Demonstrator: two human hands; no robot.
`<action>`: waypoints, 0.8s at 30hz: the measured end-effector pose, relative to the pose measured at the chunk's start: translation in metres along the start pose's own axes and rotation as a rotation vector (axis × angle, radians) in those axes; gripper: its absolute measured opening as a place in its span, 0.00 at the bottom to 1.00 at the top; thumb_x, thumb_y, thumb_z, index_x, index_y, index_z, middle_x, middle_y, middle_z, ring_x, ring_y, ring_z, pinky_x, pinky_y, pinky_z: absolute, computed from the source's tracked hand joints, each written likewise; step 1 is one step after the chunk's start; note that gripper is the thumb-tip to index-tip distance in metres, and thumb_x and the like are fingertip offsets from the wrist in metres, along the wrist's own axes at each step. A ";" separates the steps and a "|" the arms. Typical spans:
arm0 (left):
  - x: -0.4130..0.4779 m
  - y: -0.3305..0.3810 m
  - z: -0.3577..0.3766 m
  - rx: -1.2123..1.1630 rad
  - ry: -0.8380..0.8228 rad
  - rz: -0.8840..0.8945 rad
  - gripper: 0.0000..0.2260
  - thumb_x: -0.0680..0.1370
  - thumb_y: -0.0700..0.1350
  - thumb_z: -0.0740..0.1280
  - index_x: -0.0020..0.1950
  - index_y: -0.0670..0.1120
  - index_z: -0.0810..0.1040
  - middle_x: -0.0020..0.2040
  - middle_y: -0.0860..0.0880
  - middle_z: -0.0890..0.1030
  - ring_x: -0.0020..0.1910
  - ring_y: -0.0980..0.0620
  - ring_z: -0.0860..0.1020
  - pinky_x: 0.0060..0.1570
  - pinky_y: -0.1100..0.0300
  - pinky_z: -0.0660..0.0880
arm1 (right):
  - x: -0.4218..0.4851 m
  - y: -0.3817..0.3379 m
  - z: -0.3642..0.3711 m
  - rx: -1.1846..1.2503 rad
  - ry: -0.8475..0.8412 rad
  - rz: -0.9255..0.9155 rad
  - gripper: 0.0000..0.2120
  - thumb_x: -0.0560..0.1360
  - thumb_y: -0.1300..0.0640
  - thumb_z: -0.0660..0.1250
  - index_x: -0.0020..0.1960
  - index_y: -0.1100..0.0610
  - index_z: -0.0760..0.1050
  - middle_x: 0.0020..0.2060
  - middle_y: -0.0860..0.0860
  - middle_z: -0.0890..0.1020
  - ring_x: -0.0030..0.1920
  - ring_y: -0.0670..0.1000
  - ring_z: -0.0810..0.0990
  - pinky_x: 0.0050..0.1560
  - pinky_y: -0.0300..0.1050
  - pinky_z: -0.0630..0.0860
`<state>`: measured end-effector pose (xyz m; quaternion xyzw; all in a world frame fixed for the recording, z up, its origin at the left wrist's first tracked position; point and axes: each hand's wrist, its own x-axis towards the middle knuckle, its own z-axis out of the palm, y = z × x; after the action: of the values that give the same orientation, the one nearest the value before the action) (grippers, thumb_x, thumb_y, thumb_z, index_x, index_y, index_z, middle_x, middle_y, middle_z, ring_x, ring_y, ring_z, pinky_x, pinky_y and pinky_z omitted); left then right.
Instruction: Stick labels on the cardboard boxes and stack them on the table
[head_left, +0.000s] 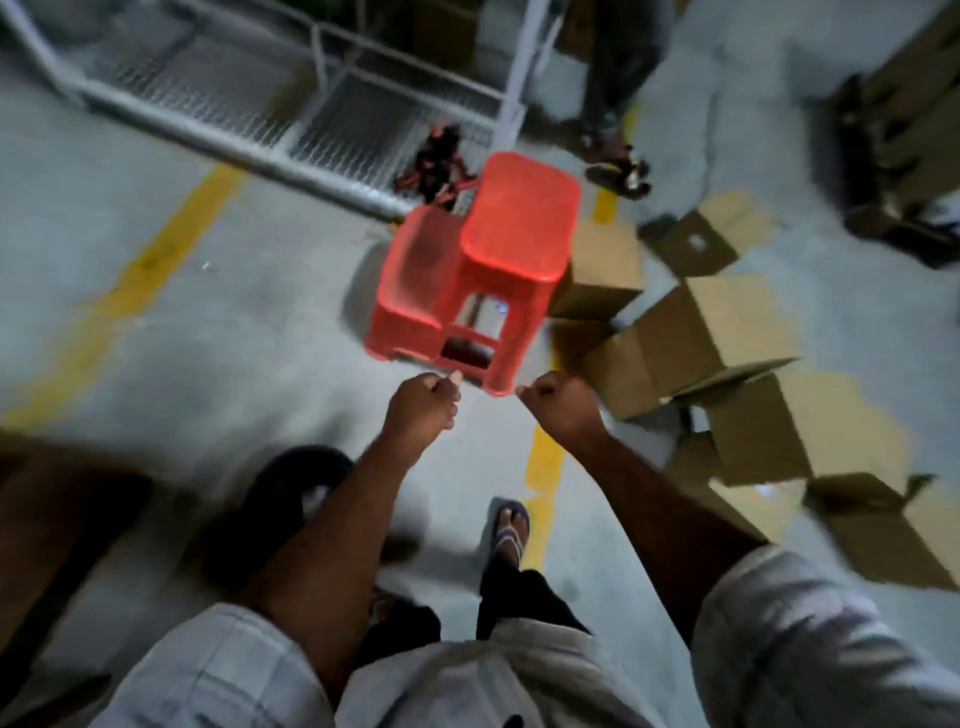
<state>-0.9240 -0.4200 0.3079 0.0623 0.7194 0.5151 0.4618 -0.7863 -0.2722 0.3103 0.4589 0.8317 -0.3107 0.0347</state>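
2 curled hands are reaching forward over a grey concrete floor (234, 322) in the head camera's view, where a person in a pale checked shirt is standing before 2 red plastic stools (470, 270). The left hand (423, 402) is keeping its fingers folded into the palm, with a small pale tip poking out by the thumb. Blur is making it impossible to tell whether that is a label being pinched or only a nail. The right hand (563, 408) is balled in a fist, fingers pressed together, apparently holding nothing. Both are hovering just short of the nearer stool's base, apart from it, probably because the person is stepping that way, a sandalled foot (511, 525) leading.

The cardboard boxes (722, 338) are lying on the floor to the right, tumbled against each other with flaps hanging open, the nearest just beside the taller stool. None is stacked, and whether any is carrying a label cannot be told, so the work on them is looking barely begun. No desk is showing clearly. Yellow painted lines (140, 291) are crossing the concrete, a wire-mesh metal rack (249, 114) is filling the far left, and another person's feet (618, 166) are standing beyond the stools.
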 end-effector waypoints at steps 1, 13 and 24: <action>-0.004 0.014 0.018 0.057 -0.052 0.034 0.13 0.82 0.45 0.65 0.39 0.42 0.75 0.32 0.46 0.73 0.28 0.52 0.69 0.23 0.68 0.66 | -0.005 0.014 -0.023 0.067 0.051 0.043 0.18 0.75 0.51 0.71 0.31 0.54 0.70 0.31 0.51 0.76 0.36 0.53 0.76 0.37 0.43 0.62; 0.007 0.148 0.274 0.458 -0.314 0.365 0.14 0.82 0.47 0.64 0.38 0.45 0.76 0.27 0.48 0.78 0.28 0.49 0.75 0.36 0.56 0.73 | 0.009 0.216 -0.214 0.588 0.504 0.261 0.16 0.74 0.52 0.71 0.29 0.50 0.73 0.23 0.46 0.75 0.31 0.55 0.78 0.39 0.61 0.79; 0.062 0.203 0.517 0.625 -0.449 0.316 0.07 0.82 0.44 0.65 0.48 0.42 0.78 0.38 0.47 0.80 0.32 0.54 0.75 0.29 0.68 0.71 | 0.055 0.362 -0.325 0.745 0.432 0.449 0.16 0.79 0.53 0.68 0.38 0.62 0.80 0.26 0.48 0.78 0.27 0.43 0.76 0.27 0.31 0.68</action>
<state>-0.6601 0.0623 0.4109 0.4200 0.7043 0.3099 0.4812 -0.4600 0.0872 0.3773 0.6621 0.5326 -0.4699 -0.2391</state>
